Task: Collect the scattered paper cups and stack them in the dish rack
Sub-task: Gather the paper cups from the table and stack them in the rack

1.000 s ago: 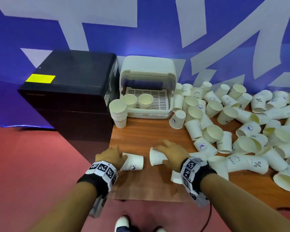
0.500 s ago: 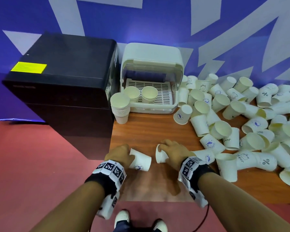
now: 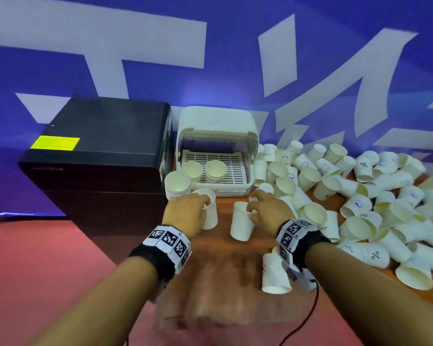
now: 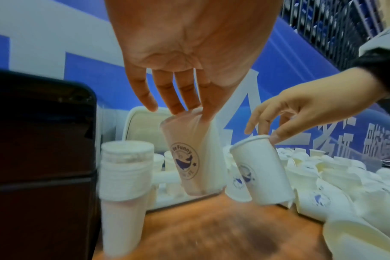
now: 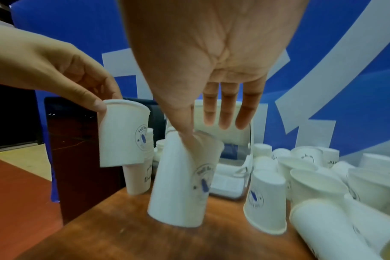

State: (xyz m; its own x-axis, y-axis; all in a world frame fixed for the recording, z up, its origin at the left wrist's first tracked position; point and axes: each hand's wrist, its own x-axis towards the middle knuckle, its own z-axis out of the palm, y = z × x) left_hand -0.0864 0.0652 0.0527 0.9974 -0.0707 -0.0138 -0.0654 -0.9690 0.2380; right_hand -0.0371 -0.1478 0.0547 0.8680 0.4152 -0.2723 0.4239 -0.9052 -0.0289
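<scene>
My left hand (image 3: 200,208) pinches a white paper cup (image 3: 209,212) by its top end, just above the wooden table (image 3: 220,270). In the left wrist view this cup (image 4: 189,158) shows a blue whale logo the right way up. My right hand (image 3: 253,208) pinches a second cup (image 3: 240,221) by its top, with the wider end down; thumb and fingers grip that cup (image 5: 185,184). Behind them stands the white dish rack (image 3: 215,131), lid up, with two upright cups (image 3: 191,171) on its grid. A stack of cups (image 3: 176,183) stands left of the rack.
A black box (image 3: 98,158) stands left of the rack, against the table's left edge. A big pile of loose cups (image 3: 360,196) covers the table's right half. One cup (image 3: 275,273) lies under my right wrist. A blue and white wall runs behind, with red floor on the left.
Both hands have lifted their cups off the table and carried them forward toward the rack. The cups have swung from lying on their sides to hanging nearly vertical.
</scene>
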